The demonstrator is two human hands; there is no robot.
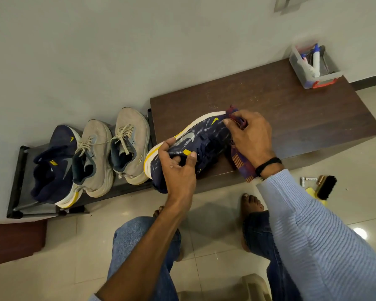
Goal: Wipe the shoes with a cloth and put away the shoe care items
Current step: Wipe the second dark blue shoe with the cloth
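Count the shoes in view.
4. A navy shoe and two beige shoes sit on the rack; the left hand grips another navy shoe by the bench. None seems hidden.

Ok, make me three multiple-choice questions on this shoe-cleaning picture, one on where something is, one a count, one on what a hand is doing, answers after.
1. Where does the shoe brush lie? A) inside a drawer B) on a windowsill C) on the floor tiles
2. How many shoes stand on the black shoe rack? A) three B) two C) five
3. What is the right hand doing? A) hanging idle B) gripping the checked cloth at the toe of the held navy sneaker C) gripping the brush
Answers: 1 C, it lies on tiles right of the wooden bench; 2 A, one navy shoe and two beige shoes stand on it; 3 B, its fingers curl round the cloth.
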